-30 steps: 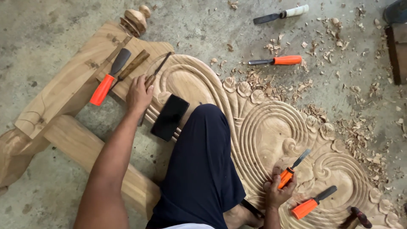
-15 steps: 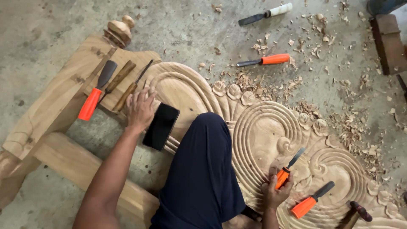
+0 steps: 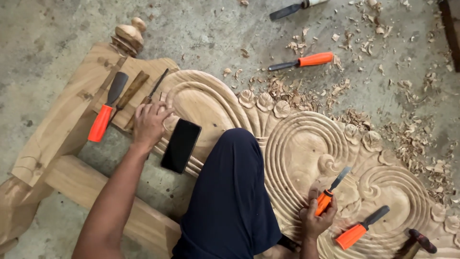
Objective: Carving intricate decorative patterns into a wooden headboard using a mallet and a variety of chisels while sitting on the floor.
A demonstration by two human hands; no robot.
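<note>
The right hand (image 3: 317, 219) is closed around the orange handle of a chisel (image 3: 329, 194), whose steel blade points up and away from the fingers over the spiral grooves of the carved wooden panel (image 3: 297, 144); the hand itself rests low on that panel. Just right of this hand lies a second orange-handled chisel (image 3: 362, 228), flat on the carving and untouched, and further right, at the frame's edge, sits a dark-handled mallet (image 3: 417, 241). The left hand (image 3: 149, 123) lies palm down with fingers loosely spread on the panel's upper curve, gripping nothing; its fingertips reach a thin wooden-handled chisel (image 3: 146, 100). Just below that hand a black phone (image 3: 180, 145) lies face up on the wood. To its left are a brown wooden handle (image 3: 129, 92) and a broad orange-handled chisel (image 3: 106, 115), side by side on the plain frame. A dark-trousered knee (image 3: 230, 192) sits between the two hands. Well above them, on the concrete floor (image 3: 201, 29) among wood shavings (image 3: 407, 139), rests another orange-handled chisel (image 3: 302, 61).
</note>
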